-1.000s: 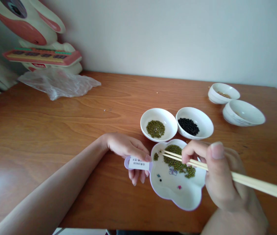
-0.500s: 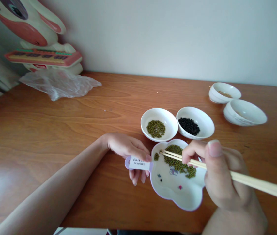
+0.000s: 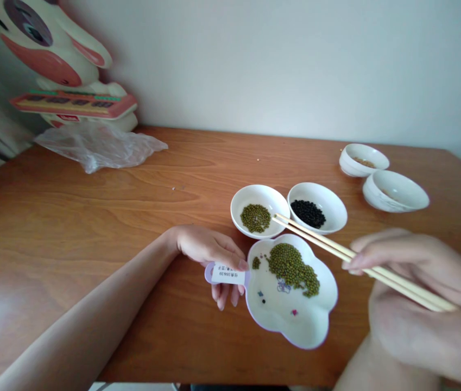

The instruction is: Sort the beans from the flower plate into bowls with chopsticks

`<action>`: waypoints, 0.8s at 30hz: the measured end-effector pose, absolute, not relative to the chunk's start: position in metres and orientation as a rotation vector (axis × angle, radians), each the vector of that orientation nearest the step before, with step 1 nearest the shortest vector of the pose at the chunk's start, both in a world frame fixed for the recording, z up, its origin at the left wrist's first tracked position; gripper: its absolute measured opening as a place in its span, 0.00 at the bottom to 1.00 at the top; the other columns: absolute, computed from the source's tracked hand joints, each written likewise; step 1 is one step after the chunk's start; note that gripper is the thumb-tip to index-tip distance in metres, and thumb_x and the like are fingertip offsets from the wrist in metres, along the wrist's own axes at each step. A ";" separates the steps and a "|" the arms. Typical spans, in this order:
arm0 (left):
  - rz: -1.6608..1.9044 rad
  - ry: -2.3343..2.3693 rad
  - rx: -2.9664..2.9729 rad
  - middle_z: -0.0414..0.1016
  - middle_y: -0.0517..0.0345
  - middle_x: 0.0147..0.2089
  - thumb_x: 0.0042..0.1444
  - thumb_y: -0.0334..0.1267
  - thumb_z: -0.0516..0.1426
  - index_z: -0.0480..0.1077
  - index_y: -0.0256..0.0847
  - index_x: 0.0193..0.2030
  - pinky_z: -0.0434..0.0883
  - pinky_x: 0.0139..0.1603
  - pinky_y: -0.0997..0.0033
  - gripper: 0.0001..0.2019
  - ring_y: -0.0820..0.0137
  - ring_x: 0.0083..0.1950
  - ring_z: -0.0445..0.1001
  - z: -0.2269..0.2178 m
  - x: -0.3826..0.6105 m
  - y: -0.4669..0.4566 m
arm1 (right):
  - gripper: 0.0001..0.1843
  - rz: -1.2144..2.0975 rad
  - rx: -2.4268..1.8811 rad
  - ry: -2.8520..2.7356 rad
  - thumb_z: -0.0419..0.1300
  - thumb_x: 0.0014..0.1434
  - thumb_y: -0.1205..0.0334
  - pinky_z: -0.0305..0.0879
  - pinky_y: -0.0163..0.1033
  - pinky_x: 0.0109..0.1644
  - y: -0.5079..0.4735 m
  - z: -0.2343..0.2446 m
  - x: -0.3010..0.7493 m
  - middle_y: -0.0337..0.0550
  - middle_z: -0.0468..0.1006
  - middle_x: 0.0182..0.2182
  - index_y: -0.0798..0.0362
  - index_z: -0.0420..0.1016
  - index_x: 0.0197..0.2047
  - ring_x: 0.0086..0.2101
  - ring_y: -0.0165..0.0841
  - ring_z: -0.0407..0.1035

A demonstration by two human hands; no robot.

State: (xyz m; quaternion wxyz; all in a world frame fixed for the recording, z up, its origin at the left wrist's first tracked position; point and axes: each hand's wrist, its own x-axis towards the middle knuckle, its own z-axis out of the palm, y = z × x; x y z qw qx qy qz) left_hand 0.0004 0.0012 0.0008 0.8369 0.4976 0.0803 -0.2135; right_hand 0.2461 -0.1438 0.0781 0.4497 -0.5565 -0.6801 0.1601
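- A brown wooden table fills most of the frame, and a pale wall is behind it at the top.
- In the upper left is a big toy animal with a toy keyboard at its front. A crumpled clear bag lies just below.
- The left hand is near the middle of the frame. Its thumb is on top and its other fingers are underneath, clamped on the handle of a plate.
- That white plate has a wavy purple edge and sits in the lower middle. A pile of green beans is in its upper part, with a little bunch apart on the left.
- The right hand is at the lower right, a bit blurry. Its fingers are closed around two chopsticks.
- The chopstick tips are over the right side of a bowl with more green beans. I can't tell if they pinch a bean.
- Just beside it is a second bowl with black beans.
- Two more white bowls sit in the upper right.
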 end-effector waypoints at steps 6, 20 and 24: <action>-0.434 0.152 1.046 0.82 0.42 0.46 0.73 0.45 0.49 0.74 0.29 0.53 0.79 0.39 0.69 0.21 0.66 0.37 0.83 0.002 0.000 0.001 | 0.40 0.389 -1.438 -1.533 0.39 0.66 0.31 0.62 0.45 0.22 -0.142 0.084 0.255 0.47 0.73 0.20 0.48 0.79 0.25 0.23 0.42 0.71; -0.452 0.138 1.052 0.83 0.45 0.45 0.72 0.47 0.51 0.75 0.31 0.54 0.79 0.38 0.70 0.21 0.67 0.35 0.83 0.004 0.001 0.003 | 0.36 0.768 -1.526 -1.687 0.35 0.72 0.37 0.55 0.41 0.26 -0.141 0.080 0.247 0.39 0.69 0.19 0.49 0.69 0.27 0.22 0.32 0.64; -0.447 0.144 1.050 0.83 0.44 0.45 0.72 0.47 0.51 0.76 0.30 0.52 0.79 0.41 0.68 0.21 0.67 0.35 0.83 0.004 0.001 0.003 | 0.34 0.708 -1.485 -1.761 0.36 0.74 0.42 0.54 0.39 0.25 -0.135 0.078 0.242 0.37 0.68 0.18 0.50 0.69 0.27 0.20 0.29 0.62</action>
